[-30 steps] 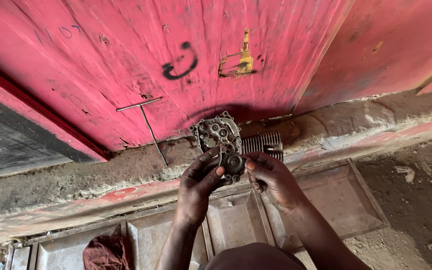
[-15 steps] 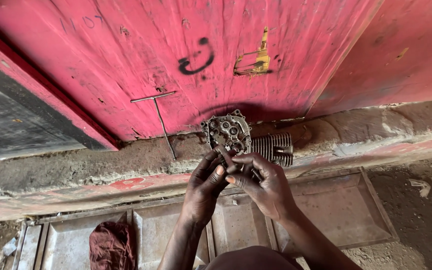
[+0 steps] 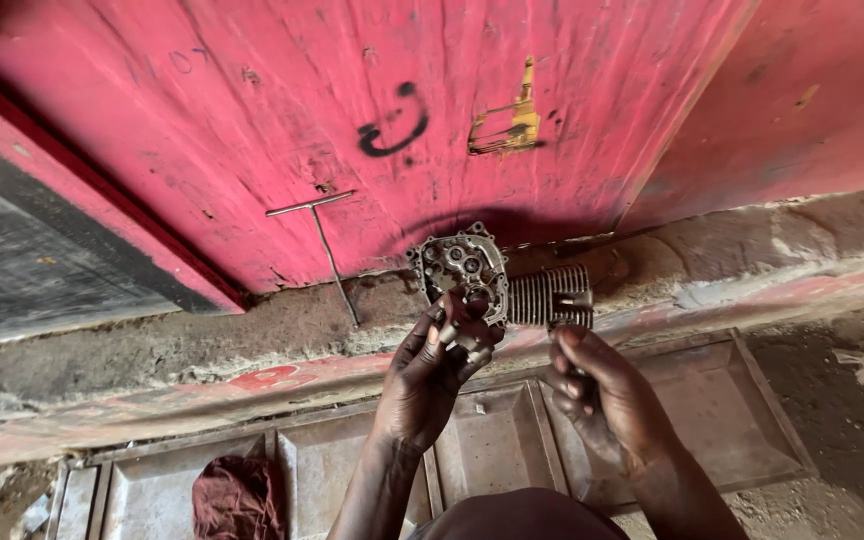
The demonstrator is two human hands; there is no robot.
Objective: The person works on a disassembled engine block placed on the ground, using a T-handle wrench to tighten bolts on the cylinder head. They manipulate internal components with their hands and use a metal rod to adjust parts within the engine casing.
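Red door point(image 3: 252, 130) rises behind a gritty concrete ledge point(image 3: 152, 345); our left hand point(image 3: 432, 375) fingers pinch a small metal part against the engine head point(image 3: 462, 265) there, right hand point(image 3: 607, 395) loosely curled above trays point(image 3: 742, 430).

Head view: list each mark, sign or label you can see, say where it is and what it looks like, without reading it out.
Black painted mark: on the red door, upper middle; a curved hook with a dot.
Yellow painted mark: right of the black mark; blocky, worn.
Faint blue scribbles: door's upper left; thin, small.
No packages, labels or screens.
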